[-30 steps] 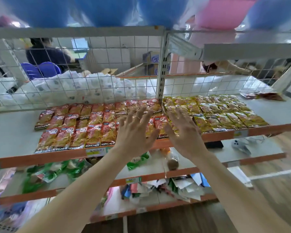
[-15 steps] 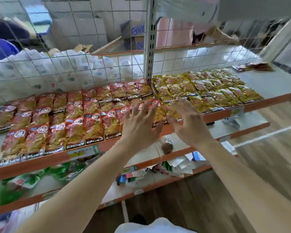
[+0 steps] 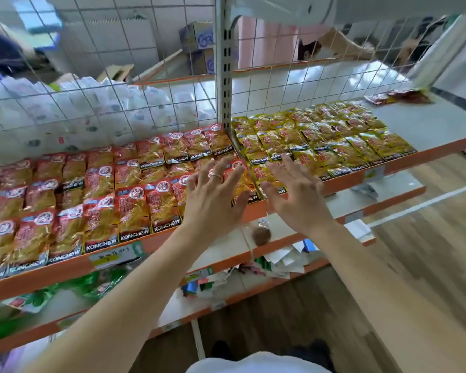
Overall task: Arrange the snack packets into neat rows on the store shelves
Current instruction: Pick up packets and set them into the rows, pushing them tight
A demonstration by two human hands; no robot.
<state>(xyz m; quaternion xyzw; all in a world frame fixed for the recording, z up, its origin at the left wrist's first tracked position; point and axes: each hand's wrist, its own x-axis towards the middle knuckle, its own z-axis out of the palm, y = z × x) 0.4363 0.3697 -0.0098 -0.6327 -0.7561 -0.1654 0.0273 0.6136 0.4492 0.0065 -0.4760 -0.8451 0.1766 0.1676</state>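
Across frame centre, shelf [image 3: 172,239] holds red packets [image 3: 135,208] left, yellow packets [image 3: 323,146] right; left hand [image 3: 215,203], right hand [image 3: 296,200] hover, fingers spread, holding nothing.

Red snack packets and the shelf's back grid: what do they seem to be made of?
Red snack packets: likely glossy plastic film, judging by crinkles and bright glare. Back grid: looks like thin white-coated metal wire crossing in squares.

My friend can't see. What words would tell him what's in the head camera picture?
A person's left hand and right hand, fingers spread, reach over the front of a store shelf. Rows of red snack packets fill its left side, yellow packets its right.
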